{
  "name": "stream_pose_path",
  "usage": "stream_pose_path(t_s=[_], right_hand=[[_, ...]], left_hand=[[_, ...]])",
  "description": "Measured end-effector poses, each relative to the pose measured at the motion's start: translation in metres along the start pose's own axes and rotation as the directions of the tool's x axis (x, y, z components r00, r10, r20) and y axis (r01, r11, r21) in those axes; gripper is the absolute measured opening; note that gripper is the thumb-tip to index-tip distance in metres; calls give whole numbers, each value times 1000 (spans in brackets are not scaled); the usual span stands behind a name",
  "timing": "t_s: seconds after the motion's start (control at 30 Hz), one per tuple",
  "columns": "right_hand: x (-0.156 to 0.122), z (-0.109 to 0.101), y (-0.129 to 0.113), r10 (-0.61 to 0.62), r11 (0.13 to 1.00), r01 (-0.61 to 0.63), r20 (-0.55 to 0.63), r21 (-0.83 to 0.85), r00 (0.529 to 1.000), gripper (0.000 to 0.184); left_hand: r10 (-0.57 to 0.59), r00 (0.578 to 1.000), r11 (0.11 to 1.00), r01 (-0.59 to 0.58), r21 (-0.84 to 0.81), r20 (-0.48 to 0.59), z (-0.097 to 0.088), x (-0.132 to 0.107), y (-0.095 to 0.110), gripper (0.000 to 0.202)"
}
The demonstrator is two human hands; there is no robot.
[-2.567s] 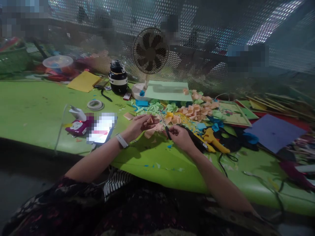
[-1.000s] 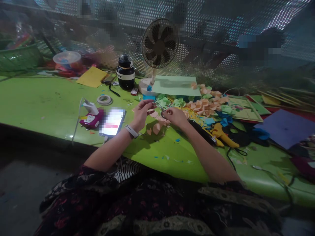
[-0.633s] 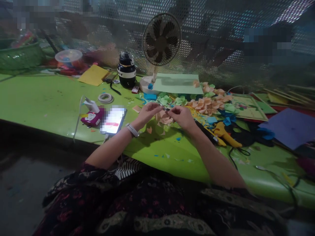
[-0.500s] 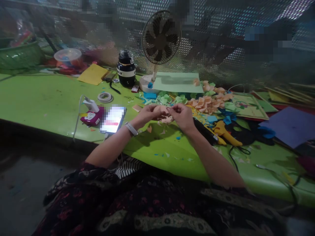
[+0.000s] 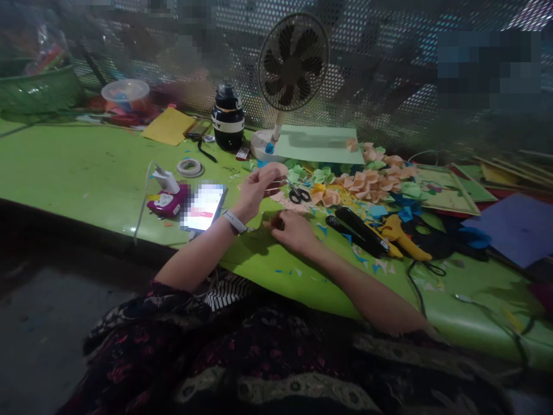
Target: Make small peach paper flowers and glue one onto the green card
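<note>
In the head view, the smooth green desk (image 5: 86, 167) has its near edge beneath both forearms, while the left hand (image 5: 254, 189) grips thin, rounded peach paper (image 5: 277, 168). The right hand (image 5: 296, 231) meets a small orange piece (image 5: 275, 222), its grip's closure unclear; the black-handled scissors (image 5: 299, 196), held earlier, now lie among scraps.

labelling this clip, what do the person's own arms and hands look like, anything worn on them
The left hand has a pale band with small dark holes at its wrist; the right hand shows nothing at the wrist. Both are ungloved. Dark sleeves end near the elbows, the left one showing reddish patterning.
</note>
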State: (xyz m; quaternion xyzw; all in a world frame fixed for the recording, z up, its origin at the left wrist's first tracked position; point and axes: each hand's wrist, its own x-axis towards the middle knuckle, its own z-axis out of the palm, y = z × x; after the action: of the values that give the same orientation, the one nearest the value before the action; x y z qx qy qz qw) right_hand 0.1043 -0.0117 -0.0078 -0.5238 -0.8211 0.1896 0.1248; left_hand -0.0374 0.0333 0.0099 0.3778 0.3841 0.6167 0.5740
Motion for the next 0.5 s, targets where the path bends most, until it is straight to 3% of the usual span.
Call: stream_pose_path(t_s=[0.13, 0.33, 0.5], right_hand=[[5, -7, 14, -36, 996, 43, -81, 83, 996, 7], [2, -39, 25, -11, 953, 90, -263, 291, 965, 7], [-2, -54, 27, -18, 955, 106, -304, 277, 953, 8]], left_hand=[[0, 999, 999, -2, 43, 43, 1, -1, -3, 21], [-3, 982, 977, -38, 212, 187, 0, 1, -17, 17], [-58, 960, 967, -15, 255, 275, 0, -1, -20, 21]])
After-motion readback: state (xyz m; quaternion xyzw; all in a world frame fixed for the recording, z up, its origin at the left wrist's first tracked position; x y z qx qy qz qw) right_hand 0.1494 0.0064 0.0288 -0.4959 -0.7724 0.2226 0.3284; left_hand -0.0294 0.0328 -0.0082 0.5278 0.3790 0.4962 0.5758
